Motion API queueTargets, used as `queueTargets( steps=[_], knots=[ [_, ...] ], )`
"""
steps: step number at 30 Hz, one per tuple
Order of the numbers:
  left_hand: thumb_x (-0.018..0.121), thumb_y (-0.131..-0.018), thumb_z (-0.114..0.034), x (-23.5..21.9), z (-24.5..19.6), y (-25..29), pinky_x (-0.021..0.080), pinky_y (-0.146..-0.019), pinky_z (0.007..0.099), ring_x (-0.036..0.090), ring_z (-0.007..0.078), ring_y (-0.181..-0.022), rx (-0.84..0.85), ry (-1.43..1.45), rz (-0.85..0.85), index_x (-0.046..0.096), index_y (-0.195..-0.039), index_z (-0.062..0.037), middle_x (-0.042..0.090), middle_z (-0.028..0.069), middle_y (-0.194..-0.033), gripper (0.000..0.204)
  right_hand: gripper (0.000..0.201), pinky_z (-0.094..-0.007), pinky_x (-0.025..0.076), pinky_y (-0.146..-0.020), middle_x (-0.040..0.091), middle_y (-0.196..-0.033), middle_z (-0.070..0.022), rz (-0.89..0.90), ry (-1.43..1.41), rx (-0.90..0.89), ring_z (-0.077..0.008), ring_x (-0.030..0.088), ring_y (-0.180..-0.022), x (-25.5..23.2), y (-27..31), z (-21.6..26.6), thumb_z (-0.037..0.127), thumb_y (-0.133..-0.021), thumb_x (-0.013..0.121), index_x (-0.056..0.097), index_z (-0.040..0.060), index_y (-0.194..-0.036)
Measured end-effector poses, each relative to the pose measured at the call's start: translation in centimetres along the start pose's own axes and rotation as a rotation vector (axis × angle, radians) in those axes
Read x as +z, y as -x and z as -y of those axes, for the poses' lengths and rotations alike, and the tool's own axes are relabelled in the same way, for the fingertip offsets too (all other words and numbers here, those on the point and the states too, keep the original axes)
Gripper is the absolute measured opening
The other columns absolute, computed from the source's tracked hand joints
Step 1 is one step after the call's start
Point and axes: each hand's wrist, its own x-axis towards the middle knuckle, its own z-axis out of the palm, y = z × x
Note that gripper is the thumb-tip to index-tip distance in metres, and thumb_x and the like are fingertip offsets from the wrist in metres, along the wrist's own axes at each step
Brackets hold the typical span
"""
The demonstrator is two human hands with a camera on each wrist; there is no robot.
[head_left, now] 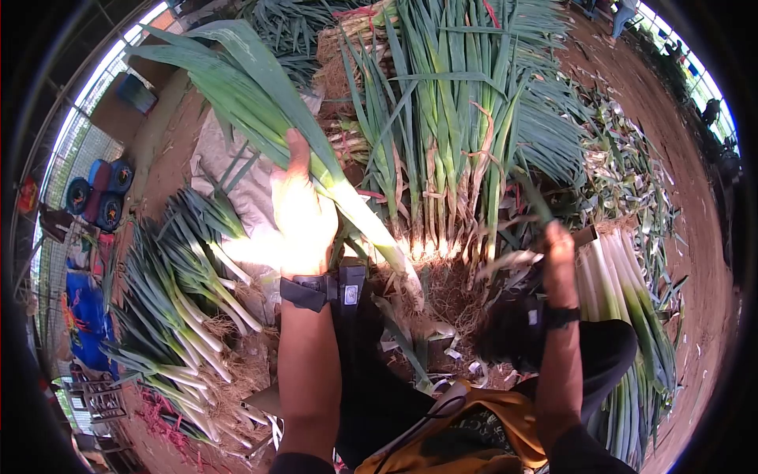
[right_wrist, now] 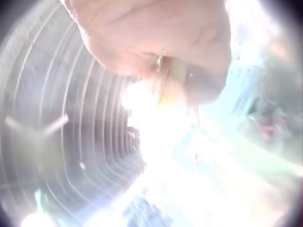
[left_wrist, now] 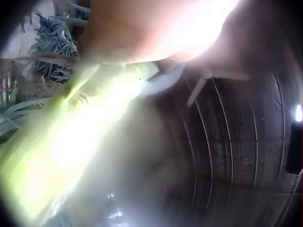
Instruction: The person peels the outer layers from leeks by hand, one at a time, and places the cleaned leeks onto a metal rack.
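My left hand (head_left: 304,213) grips a leek (head_left: 359,207) around its stem. The leaves slant to the upper left and the pale root end points down to the right. In the left wrist view the leek (left_wrist: 71,137) is bright with glare below the hand. Off to the right, my right hand (head_left: 559,261) pinches a loose leaf strip (head_left: 535,197), apart from the held leek. Strong glare washes out most of the right wrist view, where the curled fingers (right_wrist: 203,82) close on a pale, brownish piece. Untrimmed leeks (head_left: 450,150) with dry outer leaves and roots stand directly ahead.
Leeks with pale stems (head_left: 181,324) lie at the left, beside a light sheet (head_left: 217,150). More pale-stemmed leeks (head_left: 624,292) lie at the right, near a heap of leaf scraps (head_left: 632,170). Scraps (head_left: 450,351) also litter the ground between the legs. Blue-capped rolls (head_left: 99,189) stand far left.
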Motion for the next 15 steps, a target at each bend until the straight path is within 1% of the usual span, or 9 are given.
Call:
queueTargets(
  steps=[1, 2, 3, 4, 6, 9, 10, 11, 15],
  knots=[
    [0.062, -0.097, -0.035, 0.3, 0.1, 0.1, 0.052, -0.068, 0.031, 0.061, 0.0163, -0.073, 0.01, -0.021, 0.026, 0.057, -0.101, -0.0026, 0.06, 0.007, -0.081, 0.033, 0.043, -0.0217, 0.041, -0.067, 0.056, -0.092, -0.0008, -0.373, -0.172, -0.039, -0.011, 0.051, -0.082, 1.2, -1.1, 7.9, 0.049, -0.1, 0.049, 0.058, 0.0115, -0.118],
    [0.058, -0.099, -0.036, 0.8, 0.3, 0.2, 0.051, -0.067, 0.03, 0.061, 0.0153, -0.072, -0.031, -0.008, -0.005, 0.059, -0.101, -0.0024, 0.062, 0.0068, -0.081, 0.034, 0.062, -0.0282, 0.046, -0.084, 0.055, -0.104, -0.0063, -0.315, -0.001, -0.215, -0.0166, 0.053, -0.094, -3.6, -2.9, 9.9, 0.054, -0.098, 0.047, 0.049, 0.0071, -0.138],
    [0.054, -0.101, -0.037, 1.2, 0.5, 0.4, 0.05, -0.066, 0.0289, 0.061, 0.0143, -0.071, -0.074, 0.007, -0.038, 0.062, -0.102, -0.0021, 0.064, 0.0066, -0.081, 0.036, 0.071, -0.0348, 0.042, -0.1, 0.056, -0.118, -0.0124, -0.468, 0.27, -0.495, -0.0221, 0.055, -0.108, -5.6, -3.9, 11.9, 0.054, -0.097, 0.048, 0.039, 0.005, -0.148],
    [0.05, -0.103, -0.038, 1.6, 0.6, 0.5, 0.049, -0.065, 0.0279, 0.061, 0.0133, -0.07, -0.113, 0.026, -0.072, 0.064, -0.102, -0.0019, 0.066, 0.0064, -0.08, 0.039, 0.072, -0.0381, 0.039, -0.104, 0.059, -0.123, -0.015, -0.755, 0.318, -0.376, -0.0252, 0.056, -0.114, -6.6, -5.9, 14.9, 0.051, -0.096, 0.054, 0.038, 0.0033, -0.148],
    [0.059, -0.099, -0.03, 2.5, 0.7, 0.8, 0.053, -0.071, 0.0292, 0.064, 0.0163, -0.075, -0.12, 0.08, -0.066, 0.06, -0.111, 0.0006, 0.067, 0.0086, -0.087, 0.032, 0.066, -0.0376, 0.041, -0.102, 0.059, -0.128, -0.0166, -0.568, 0.501, -0.462, -0.0245, 0.057, -0.116, -3.5, -3.0, 19.1, 0.037, -0.094, 0.063, 0.041, 0.0005, -0.145],
    [0.059, -0.099, -0.027, 3.8, 1.3, 1.2, 0.056, -0.092, 0.0376, 0.066, 0.0282, -0.104, -0.233, 0.203, 0.041, 0.05, -0.124, 0.01, 0.063, 0.0236, -0.115, 0.046, 0.053, -0.0312, 0.051, -0.086, 0.064, -0.115, -0.0125, -0.073, 0.155, -0.439, -0.0191, 0.062, -0.096, 5.9, 2.6, 17.3, 0.011, -0.082, 0.077, 0.054, -0.0005, -0.128],
    [0.059, -0.099, -0.027, 4.4, 1.4, 1.7, 0.056, -0.092, 0.0376, 0.066, 0.0282, -0.104, -0.239, 0.201, 0.051, 0.05, -0.124, 0.01, 0.063, 0.0236, -0.115, 0.046, 0.051, -0.032, 0.052, -0.082, 0.064, -0.11, -0.0119, 0.066, 0.179, -0.426, -0.0192, 0.062, -0.09, 9.6, 4.8, 16.1, 0.011, -0.078, 0.078, 0.057, -0.0008, -0.123],
    [0.059, -0.099, -0.027, 5.5, 1.8, 2.4, 0.055, -0.094, 0.0385, 0.065, 0.029, -0.105, -0.274, 0.213, 0.092, 0.049, -0.124, 0.0105, 0.064, 0.0235, -0.114, 0.046, 0.053, -0.0329, 0.052, -0.081, 0.064, -0.106, -0.0132, 0.191, 0.413, -0.632, -0.0219, 0.063, -0.088, 14.2, 6.8, 14.6, 0.01, -0.075, 0.08, 0.057, -0.0013, -0.122],
    [0.063, -0.096, -0.025, 5.6, 3.4, 3.3, 0.054, -0.093, 0.0388, 0.065, 0.0293, -0.103, -0.33, 0.252, 0.11, 0.05, -0.124, 0.0096, 0.064, 0.0224, -0.113, 0.047, 0.039, -0.0374, 0.053, -0.076, 0.063, -0.1, -0.0172, 0.195, 0.36, -0.66, -0.0327, 0.063, -0.085, 19.2, 7.6, 12.8, 0.009, -0.076, 0.075, 0.059, -0.0009, -0.11]
  ],
)
